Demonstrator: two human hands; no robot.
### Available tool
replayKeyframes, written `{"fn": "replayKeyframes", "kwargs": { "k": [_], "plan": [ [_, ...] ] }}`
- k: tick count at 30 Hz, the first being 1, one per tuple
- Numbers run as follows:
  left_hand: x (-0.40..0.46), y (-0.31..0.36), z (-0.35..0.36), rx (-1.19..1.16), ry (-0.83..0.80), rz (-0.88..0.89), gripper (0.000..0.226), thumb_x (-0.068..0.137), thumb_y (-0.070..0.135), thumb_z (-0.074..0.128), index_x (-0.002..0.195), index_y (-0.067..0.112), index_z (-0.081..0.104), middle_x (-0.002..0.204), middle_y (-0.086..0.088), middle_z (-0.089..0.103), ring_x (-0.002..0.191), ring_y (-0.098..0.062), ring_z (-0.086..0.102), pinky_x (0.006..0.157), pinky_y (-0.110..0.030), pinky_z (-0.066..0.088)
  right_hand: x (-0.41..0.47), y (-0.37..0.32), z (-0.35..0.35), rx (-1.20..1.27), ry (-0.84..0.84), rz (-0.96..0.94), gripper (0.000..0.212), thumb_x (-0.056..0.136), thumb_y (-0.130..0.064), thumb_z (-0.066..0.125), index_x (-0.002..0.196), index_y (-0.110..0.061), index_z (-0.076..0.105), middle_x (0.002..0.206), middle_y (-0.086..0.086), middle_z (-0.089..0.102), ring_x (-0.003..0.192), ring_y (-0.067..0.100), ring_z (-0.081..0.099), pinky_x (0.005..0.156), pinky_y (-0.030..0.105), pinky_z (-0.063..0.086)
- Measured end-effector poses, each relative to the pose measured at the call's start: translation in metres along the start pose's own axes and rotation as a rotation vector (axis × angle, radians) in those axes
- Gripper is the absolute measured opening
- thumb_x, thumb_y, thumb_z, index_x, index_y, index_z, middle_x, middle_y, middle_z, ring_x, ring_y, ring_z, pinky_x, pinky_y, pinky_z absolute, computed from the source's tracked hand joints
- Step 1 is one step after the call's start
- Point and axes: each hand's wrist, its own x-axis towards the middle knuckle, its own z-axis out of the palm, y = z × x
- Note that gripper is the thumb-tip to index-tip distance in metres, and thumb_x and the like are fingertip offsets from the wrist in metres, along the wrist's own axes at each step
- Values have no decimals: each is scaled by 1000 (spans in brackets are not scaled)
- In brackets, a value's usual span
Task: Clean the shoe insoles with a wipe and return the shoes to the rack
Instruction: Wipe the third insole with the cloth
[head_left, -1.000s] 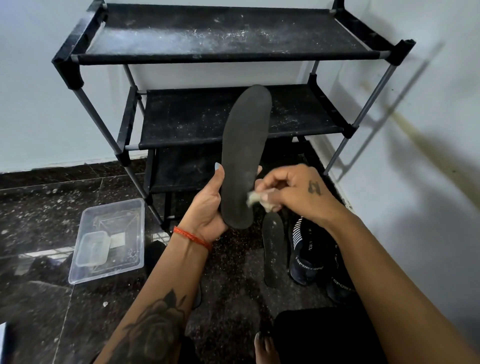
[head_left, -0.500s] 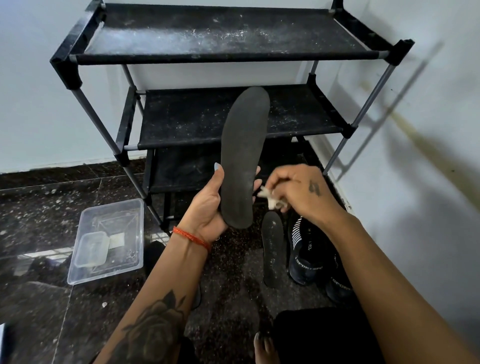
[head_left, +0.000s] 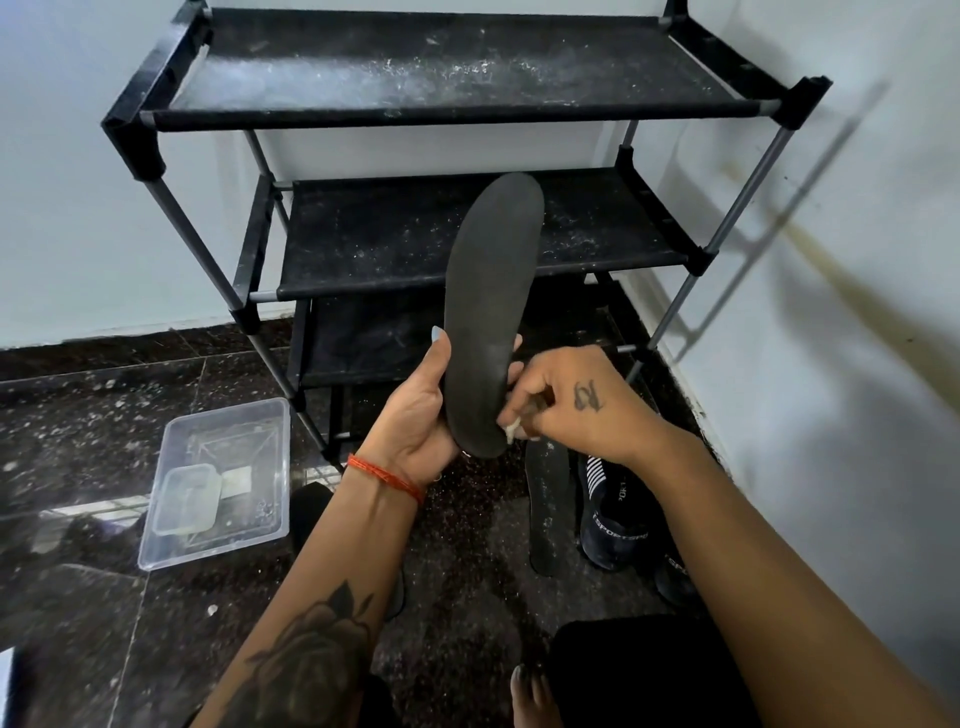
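Wiping the heel of the insole (head_left: 488, 312) we hold upright before the rack (head_left: 415, 98) | left hand (head_left: 415, 415) curls round its lower end | right hand (head_left: 566, 400) pinches the wipe (head_left: 511, 430) against its edge | left: second insole (head_left: 548, 499) and shoes (head_left: 618, 519) on the floor, rack bare.

Pale bluish-white walls (head_left: 857, 291) meeting in a corner at right, one marked by a yellowish streak (head_left: 831, 270). Dark glossy speckled floor tiles (head_left: 104, 415) with thin pale grout lines, reflecting light. Slanting rod shadows (head_left: 810, 171) across the right wall.
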Motion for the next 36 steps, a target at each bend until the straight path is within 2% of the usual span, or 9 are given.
{"fn": "replayKeyframes", "kwargs": {
  "k": [2, 7, 16, 21, 24, 27, 32, 34, 36],
  "plan": [
    [1, 0, -1, -19, 5, -8, 63, 97, 50, 28, 139, 6, 44, 136, -11, 55, 114, -22, 57, 94, -34, 50, -2, 2, -5, -51, 13, 29, 22, 68, -1, 75, 79, -21, 77, 71, -11, 67, 64, -3, 59, 66, 8, 47],
    [1, -1, 0, 18, 9, 18, 59, 99, 48, 27, 131, 6, 52, 128, -14, 60, 108, -21, 62, 93, -33, 50, -1, -7, -5, 246, 396, -29, 17, 66, -8, 80, 77, -20, 74, 71, -11, 70, 63, 1, 65, 63, 15, 53],
    [0, 0, 0, -46, -8, 1, 60, 100, 46, 25, 138, 4, 44, 136, -15, 54, 113, -26, 58, 85, -35, 56, -4, 1, -8, 76, -35, 19, 20, 63, 0, 79, 74, -16, 76, 70, -9, 71, 68, 1, 66, 67, 11, 50],
    [3, 0, 0, -95, -16, 4, 55, 99, 44, 31, 140, 9, 43, 129, -13, 60, 101, -21, 67, 91, -40, 53, -1, 2, -8, 254, 408, -33, 15, 72, -1, 75, 76, -15, 70, 72, -5, 70, 65, 5, 66, 63, 12, 50],
    [5, -4, 0, -87, -17, 13, 52, 98, 41, 35, 141, 13, 43, 133, -13, 57, 113, -26, 60, 92, -45, 52, 8, 1, 3, 168, 511, -70, 16, 75, -2, 71, 81, -17, 70, 77, -9, 67, 69, 1, 62, 64, 9, 47],
    [6, -8, -1, -67, -19, 54, 44, 102, 36, 30, 136, 14, 47, 131, -13, 58, 118, -28, 57, 91, -44, 53, 14, 3, 9, 95, 457, -58, 15, 78, -3, 69, 84, -16, 72, 82, -3, 69, 70, 4, 63, 65, 13, 50],
    [9, -9, -3, -18, -19, 113, 33, 104, 25, 29, 120, 13, 55, 108, -9, 68, 90, -17, 69, 78, -30, 58, 7, 6, -2, 173, 144, 42, 14, 74, 2, 72, 80, -11, 74, 72, -2, 70, 57, 0, 63, 62, 14, 53],
    [9, -7, -3, 0, -20, 133, 33, 104, 23, 28, 123, 11, 53, 110, -13, 66, 91, -20, 68, 78, -31, 58, 0, 6, -9, 249, -58, 84, 14, 72, 3, 73, 80, -9, 74, 74, 6, 72, 63, 9, 66, 63, 21, 55],
    [8, -6, -2, 35, -16, 146, 36, 105, 24, 27, 128, 12, 50, 118, -13, 64, 95, -21, 66, 83, -32, 57, -3, 5, -13, 423, -70, 116, 14, 74, 6, 70, 84, -4, 72, 76, 13, 70, 65, 18, 67, 59, 23, 55]
  ]
}}
